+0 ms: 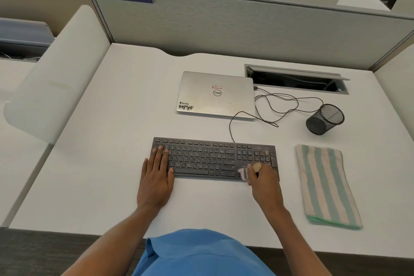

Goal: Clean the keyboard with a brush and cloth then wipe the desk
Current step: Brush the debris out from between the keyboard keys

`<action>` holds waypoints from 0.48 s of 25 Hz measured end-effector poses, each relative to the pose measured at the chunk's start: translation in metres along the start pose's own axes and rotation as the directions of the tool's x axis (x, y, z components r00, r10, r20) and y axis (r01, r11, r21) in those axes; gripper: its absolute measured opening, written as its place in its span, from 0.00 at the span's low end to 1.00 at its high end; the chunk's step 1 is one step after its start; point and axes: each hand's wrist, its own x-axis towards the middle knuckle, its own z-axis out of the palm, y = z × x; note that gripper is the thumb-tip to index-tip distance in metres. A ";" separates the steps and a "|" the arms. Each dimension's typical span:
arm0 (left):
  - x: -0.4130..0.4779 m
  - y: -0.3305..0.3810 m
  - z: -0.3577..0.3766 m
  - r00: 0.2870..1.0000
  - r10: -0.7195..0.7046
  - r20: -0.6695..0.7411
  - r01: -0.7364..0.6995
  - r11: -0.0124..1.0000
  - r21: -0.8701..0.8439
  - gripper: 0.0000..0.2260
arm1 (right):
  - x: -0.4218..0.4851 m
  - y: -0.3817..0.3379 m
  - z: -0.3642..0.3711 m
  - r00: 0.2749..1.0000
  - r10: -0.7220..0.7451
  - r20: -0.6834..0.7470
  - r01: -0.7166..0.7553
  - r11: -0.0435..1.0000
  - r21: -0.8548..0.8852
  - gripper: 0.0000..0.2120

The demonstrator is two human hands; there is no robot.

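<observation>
One keyboard (212, 157) lies on the desk (112, 141). The left hand (156, 177) rests flat, fingers straight, on its 9 o'clock end. The right hand (264, 184) grasps one brush (243, 172) at 4 o'clock. One striped cloth (324, 186) lies at 3 o'clock, one closed laptop (216, 94) at 12, and one tipped mesh pen cup (324, 119) at 2.

A black full-size keyboard (208, 159) lies flat and square-on at the middle of the white bench (107, 175), with brownish specks on its number pad and its cable running off toward 12 o'clock. A small brush (248, 170), with pale pink bristles and a light handle, meets the keys near the keyboard's 4 o'clock corner, gripped in the right hand (264, 182). A folded cloth (324, 186), striped green and cream, lies flat at the keyboard's 3 o'clock, apart from it.
</observation>
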 end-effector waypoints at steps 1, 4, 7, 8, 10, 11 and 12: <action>0.000 0.000 0.000 1.000 0.002 -0.002 -0.002 1.000 -0.001 0.29 | 0.000 0.000 -0.002 1.000 0.011 0.011 -0.011 1.000 -0.006 0.21; -0.001 0.000 0.001 1.000 0.003 -0.003 -0.003 1.000 0.000 0.29 | 0.009 -0.009 -0.011 0.999 0.034 0.011 -0.033 0.999 -0.025 0.20; 0.000 0.000 -0.001 1.000 0.001 0.001 -0.001 1.000 -0.002 0.29 | 0.012 -0.014 -0.008 0.999 0.010 -0.046 -0.010 1.000 -0.002 0.20; 0.000 0.000 -0.001 1.000 0.001 0.002 -0.001 1.000 -0.004 0.29 | 0.010 -0.012 -0.005 0.999 0.008 -0.042 -0.008 1.000 0.008 0.20; -0.001 0.001 -0.001 1.000 0.000 0.002 0.000 1.000 -0.003 0.29 | 0.001 -0.005 0.000 1.000 0.015 -0.017 -0.015 1.000 0.009 0.20; -0.001 0.000 -0.001 1.000 0.000 0.004 0.000 1.000 -0.002 0.29 | -0.003 -0.002 0.001 1.000 0.015 -0.006 -0.015 1.000 0.005 0.20; -0.001 0.000 -0.001 1.000 0.000 0.006 0.000 1.000 -0.001 0.29 | -0.005 -0.001 -0.001 1.000 0.020 0.007 -0.020 1.000 0.005 0.20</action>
